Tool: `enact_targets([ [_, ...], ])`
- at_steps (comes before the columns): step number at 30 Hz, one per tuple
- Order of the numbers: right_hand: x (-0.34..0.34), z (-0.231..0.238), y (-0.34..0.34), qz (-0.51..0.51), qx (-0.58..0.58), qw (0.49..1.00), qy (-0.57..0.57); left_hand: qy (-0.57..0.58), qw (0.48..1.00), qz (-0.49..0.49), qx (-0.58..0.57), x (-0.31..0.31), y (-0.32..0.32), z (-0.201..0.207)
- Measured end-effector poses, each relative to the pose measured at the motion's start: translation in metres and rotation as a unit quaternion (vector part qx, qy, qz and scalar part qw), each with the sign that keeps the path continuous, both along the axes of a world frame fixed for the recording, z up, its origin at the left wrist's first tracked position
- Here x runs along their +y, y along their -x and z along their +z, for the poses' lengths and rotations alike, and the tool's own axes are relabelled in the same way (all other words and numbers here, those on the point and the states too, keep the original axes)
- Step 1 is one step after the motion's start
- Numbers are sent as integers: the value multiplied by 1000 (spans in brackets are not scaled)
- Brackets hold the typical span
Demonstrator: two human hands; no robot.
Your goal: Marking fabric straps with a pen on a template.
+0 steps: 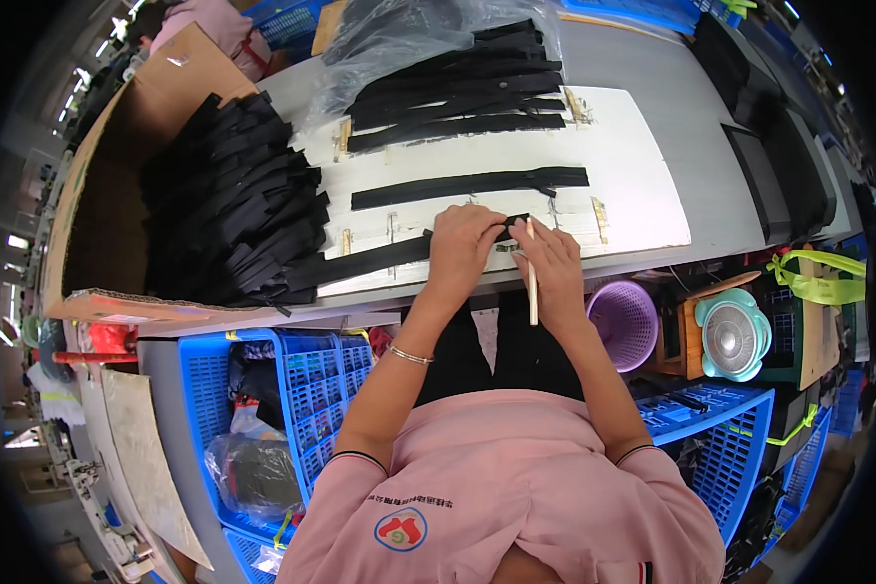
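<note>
The left hand (459, 251) holds a black strip (380, 257), the right hand (557, 274) a pale stick (533, 292), at the white board's (642, 229) edge.

Black strips (457, 186): dull cloth | white board (623, 146), middle: smooth, bit shiny | box (200, 66), upper left: cardboard | bag (399, 44), top: crinkly, shiny plastic | blue basket (331, 391), lower left: plastic | bracelet (411, 356): shiny metal

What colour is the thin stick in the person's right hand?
The thin stick is pale cream, seen best in the head view.
</note>
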State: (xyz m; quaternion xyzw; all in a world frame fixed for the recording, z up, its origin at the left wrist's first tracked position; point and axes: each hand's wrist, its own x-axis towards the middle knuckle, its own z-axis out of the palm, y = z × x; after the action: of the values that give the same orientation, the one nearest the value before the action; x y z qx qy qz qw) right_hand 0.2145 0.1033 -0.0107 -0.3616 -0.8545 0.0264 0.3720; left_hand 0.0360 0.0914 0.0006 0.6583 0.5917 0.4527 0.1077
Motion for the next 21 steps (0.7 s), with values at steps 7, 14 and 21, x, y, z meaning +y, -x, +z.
enact_targets([
  [7,12,-14,-51,-106,-27,994,-22,-1,988,56,142,-47,7,-5],
  [14,20,-14,-70,-146,-55,987,-48,87,956,193,203,-95,47,-13],
  [21,16,-7,-68,-149,-56,987,-13,105,952,214,190,-104,75,-12],
])
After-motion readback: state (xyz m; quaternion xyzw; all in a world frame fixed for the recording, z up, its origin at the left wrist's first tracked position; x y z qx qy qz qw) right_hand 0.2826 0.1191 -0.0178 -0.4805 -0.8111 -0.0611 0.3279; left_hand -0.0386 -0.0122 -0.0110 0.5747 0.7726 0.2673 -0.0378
